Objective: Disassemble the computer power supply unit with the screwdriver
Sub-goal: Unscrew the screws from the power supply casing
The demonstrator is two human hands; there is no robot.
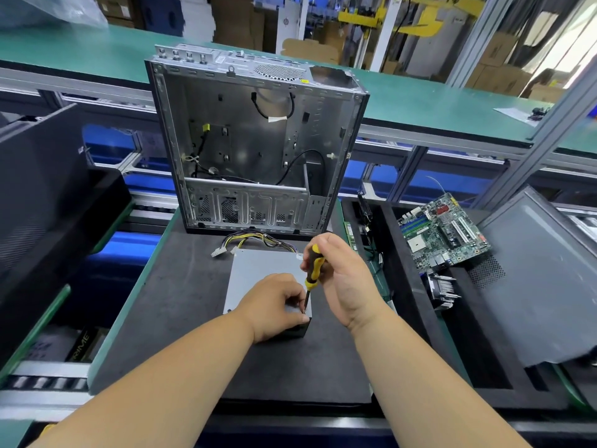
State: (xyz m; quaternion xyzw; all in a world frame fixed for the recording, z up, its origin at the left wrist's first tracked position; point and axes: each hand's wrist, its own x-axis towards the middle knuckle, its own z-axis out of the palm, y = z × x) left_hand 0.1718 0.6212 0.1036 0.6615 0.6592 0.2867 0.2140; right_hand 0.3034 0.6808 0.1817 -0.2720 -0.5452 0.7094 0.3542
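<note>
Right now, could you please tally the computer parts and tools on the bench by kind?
Power supply unit: 1
Screwdriver: 1
Computer case: 1
Motherboard: 1
Heatsink: 1
Total: 5

One head-worn, wide-angle view looks forward and steeply down from above the person's forearms, which enter from the 6 o'clock edge. It sits close over the black mat (181, 318), so the left hand (274, 307) and right hand (342, 276) fill the centre. Toward 12 o'clock the view tilts up enough to take in the open computer case (255, 140) standing at the mat's far end and the green conveyor (436, 105) behind it. Toward 3 o'clock it reaches a motherboard (442, 231) in a black tray. The lens bends straight rails near the edges. There is no second view to overlap with.
</note>
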